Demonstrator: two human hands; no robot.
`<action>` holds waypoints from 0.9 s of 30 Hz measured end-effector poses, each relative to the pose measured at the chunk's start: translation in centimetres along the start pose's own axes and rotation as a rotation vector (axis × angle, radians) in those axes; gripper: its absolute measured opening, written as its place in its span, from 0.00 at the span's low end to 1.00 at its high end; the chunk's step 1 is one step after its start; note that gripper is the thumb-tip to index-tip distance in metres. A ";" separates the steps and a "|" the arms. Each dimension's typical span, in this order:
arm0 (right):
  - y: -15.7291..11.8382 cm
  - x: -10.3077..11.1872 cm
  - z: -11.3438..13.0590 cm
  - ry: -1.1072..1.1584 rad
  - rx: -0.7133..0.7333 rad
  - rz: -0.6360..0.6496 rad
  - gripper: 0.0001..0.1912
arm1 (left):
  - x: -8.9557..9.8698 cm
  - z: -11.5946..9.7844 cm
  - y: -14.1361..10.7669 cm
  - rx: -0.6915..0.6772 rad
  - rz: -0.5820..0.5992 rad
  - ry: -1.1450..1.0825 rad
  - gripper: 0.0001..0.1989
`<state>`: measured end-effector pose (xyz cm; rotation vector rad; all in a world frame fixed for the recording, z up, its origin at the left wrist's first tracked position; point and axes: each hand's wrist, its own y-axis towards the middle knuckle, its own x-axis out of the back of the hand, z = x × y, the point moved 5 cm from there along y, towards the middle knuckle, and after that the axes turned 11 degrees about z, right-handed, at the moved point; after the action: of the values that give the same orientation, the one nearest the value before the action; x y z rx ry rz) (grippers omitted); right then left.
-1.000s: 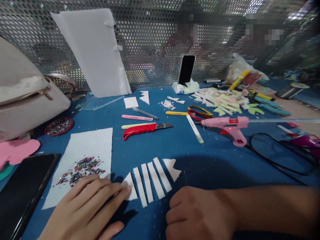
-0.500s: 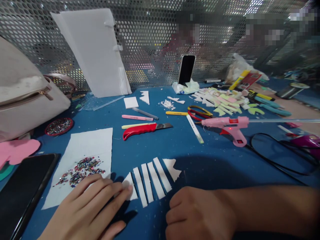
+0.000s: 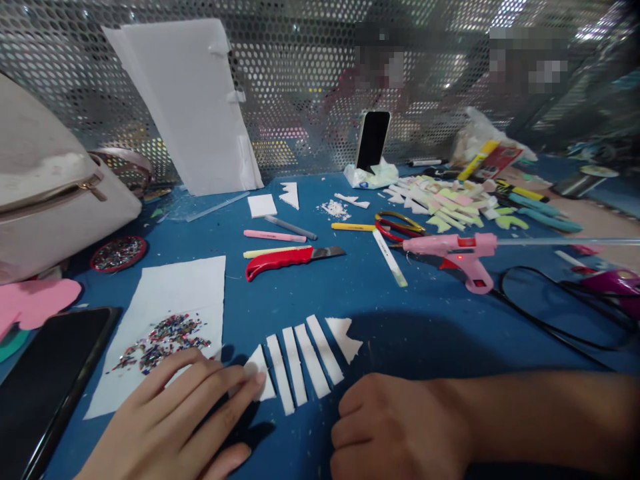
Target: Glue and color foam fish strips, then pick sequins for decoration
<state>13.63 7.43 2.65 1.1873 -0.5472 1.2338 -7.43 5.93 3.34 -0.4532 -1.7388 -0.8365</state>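
Note:
My left hand (image 3: 183, 410) lies with fingers stretched out, a fingertip touching a white triangular piece (image 3: 262, 377). To the right of that piece, several narrow white strips (image 3: 296, 365) lie side by side, slightly fanned. A white notched piece (image 3: 344, 337) ends the row, so the pieces together look like a fish. My right hand (image 3: 400, 423) rests on the blue table as a closed fist, just below and right of the strips; nothing shows sticking out of it. Beside my left hand, a white sheet (image 3: 185, 283) bears a heap of shiny multicoloured bits (image 3: 173, 340).
A red-handled knife (image 3: 280, 260) lies beyond the strips among several pens. At right are a pink glue gun (image 3: 460, 248) with its black cable (image 3: 530, 313), scissors (image 3: 400, 227) and a pile of foam scraps (image 3: 450, 200). A phone (image 3: 50, 380) and bag (image 3: 60, 193) are left.

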 end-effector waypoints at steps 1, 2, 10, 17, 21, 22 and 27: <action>0.0 0.1 0.0 -0.006 0.004 -0.018 0.19 | 0.0 0.0 0.0 0.004 0.002 0.003 0.17; 0.1 0.2 0.1 -0.009 0.006 -0.028 0.19 | 0.0 0.1 0.1 0.008 0.001 0.005 0.17; -0.2 -0.3 -0.1 0.023 -0.003 0.045 0.17 | 0.0 -0.3 0.3 -0.008 0.023 0.083 0.18; -0.4 -1.0 -0.3 0.051 -0.021 0.100 0.16 | -0.1 -0.4 0.3 0.003 0.041 0.066 0.17; -0.4 -1.2 -0.3 0.051 -0.039 0.118 0.16 | 0.0 -0.5 0.6 -0.002 0.045 0.071 0.18; -0.4 -1.2 -0.3 0.053 -0.041 0.120 0.17 | 0.0 -0.5 0.6 -0.001 0.050 0.071 0.17; -0.1 -0.9 -0.1 0.026 -0.037 0.061 0.20 | 0.1 -0.3 0.4 -0.023 0.032 0.061 0.17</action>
<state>13.43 7.16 1.77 1.1290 -0.5881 1.2836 -6.99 5.91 3.58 -0.4658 -1.6632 -0.8401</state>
